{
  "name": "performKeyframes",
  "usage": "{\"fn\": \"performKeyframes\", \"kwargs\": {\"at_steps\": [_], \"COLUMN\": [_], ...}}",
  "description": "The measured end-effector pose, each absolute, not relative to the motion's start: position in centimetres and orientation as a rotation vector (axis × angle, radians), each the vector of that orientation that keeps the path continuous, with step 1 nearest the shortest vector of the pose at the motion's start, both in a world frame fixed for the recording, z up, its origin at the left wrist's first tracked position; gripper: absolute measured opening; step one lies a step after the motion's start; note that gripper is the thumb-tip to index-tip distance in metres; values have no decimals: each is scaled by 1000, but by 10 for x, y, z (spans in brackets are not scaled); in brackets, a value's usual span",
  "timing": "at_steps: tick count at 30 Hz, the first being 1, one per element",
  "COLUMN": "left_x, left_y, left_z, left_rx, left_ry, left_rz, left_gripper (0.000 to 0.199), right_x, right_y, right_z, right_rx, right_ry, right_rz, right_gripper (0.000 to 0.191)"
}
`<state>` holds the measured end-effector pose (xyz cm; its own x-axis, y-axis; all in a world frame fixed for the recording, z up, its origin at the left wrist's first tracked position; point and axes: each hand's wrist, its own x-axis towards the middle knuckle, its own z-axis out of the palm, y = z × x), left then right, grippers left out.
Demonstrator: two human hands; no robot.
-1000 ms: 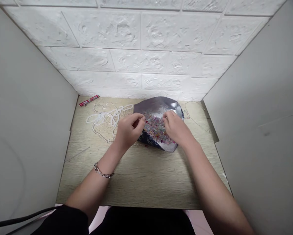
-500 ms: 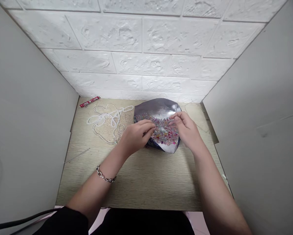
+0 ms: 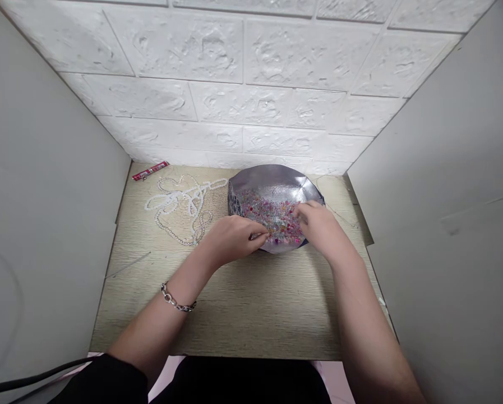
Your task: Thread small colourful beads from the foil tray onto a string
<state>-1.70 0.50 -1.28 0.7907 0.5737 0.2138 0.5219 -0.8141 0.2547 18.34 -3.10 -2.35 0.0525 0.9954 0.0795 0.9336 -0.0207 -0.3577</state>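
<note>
A silvery-lined pouch lies open near the back of the table, with many small pink, clear and yellowish beads in it. My left hand is over its front left edge, thumb and forefinger pinched together just above the beads. Whatever sits in that pinch is too small to make out. On the right side of the pouch, my right hand reaches in with curled fingers at the beads. Its fingertips are partly hidden, and I cannot make out what they hold.
Strings of white and silvery beads lie left of the pouch. A red patterned strip rests at the back left corner, and a thin needle-like rod at the left. White brick-pattern wall and grey side panels enclose the table.
The pouch's mouth has spread wider and rounder, its right side further out. My right hand has moved slightly down into the beads with fingers curled more; my left hand has shifted slightly lower.
</note>
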Motion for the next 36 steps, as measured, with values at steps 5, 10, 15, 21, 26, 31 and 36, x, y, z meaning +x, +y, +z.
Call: {"fn": "performKeyframes", "kwargs": {"at_steps": [5,10,15,21,26,31,36], "left_x": [-14,-13,-12,-13,-13,-13,-13], "left_y": [4,3,4,3,4,5,5], "left_z": [-16,-18,-20,-19,-19,-19,-17], "left_rx": [2790,2746,2700,2739,2750,2752,2736], "left_ry": [786,759,742,795,802,820,869], "left_rz": [445,476,512,461,461,455,431], "left_gripper": [23,26,26,25,25,24,25], "right_x": [180,179,178,178,175,176,178], "right_y": [-33,-33,-33,-33,-37,-36,-33], "right_z": [-27,-28,-29,-28,-27,-30,-32], "right_rx": [-2091,-2120,-2072,-2121,-2139,-2121,-2198], "right_ry": [-2030,-2074,-2143,-2091,-2110,-2078,-2108], "right_rz": [328,356,332,329,348,185,168], "right_gripper": [24,28,37,40,33,47,31]}}
